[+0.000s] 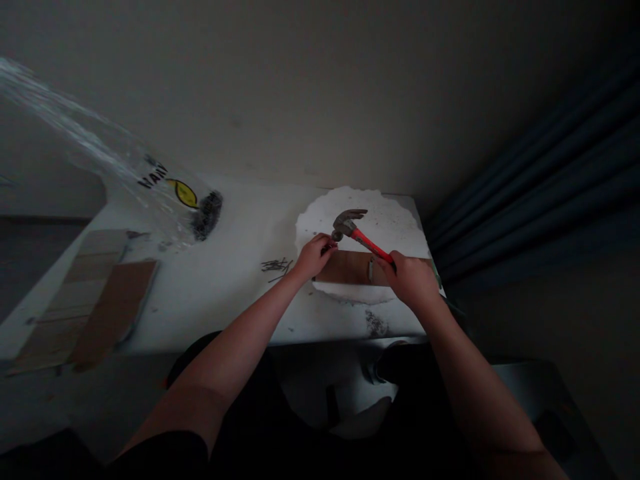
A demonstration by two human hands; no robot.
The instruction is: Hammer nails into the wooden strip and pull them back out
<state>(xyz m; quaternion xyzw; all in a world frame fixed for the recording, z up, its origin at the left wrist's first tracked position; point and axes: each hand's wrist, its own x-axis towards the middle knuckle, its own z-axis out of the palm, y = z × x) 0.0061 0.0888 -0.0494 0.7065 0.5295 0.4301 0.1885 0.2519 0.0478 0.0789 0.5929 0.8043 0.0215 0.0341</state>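
Observation:
My right hand [413, 279] is wrapped round the red handle of a claw hammer [373, 247]. The hammer's metal head is just beside the fingertips of my left hand [315, 255], its claw pointing away from me. Those left fingers are pinched together over the left end of a brown wooden board [345, 268]; what is between them is too small and dark to make out. The board lies across a white, ragged-edged round slab [320, 217]. A small heap of nails [274, 265] lies on the table just left of my left hand.
On the white table [235, 287], flat brown boards [117, 297] lie at the left, reaching its front edge. Behind them is a clear plastic bag [155, 200] with a yellow print and dark contents. A wall stands behind; a dark blue curtain [540, 153] hangs at the right.

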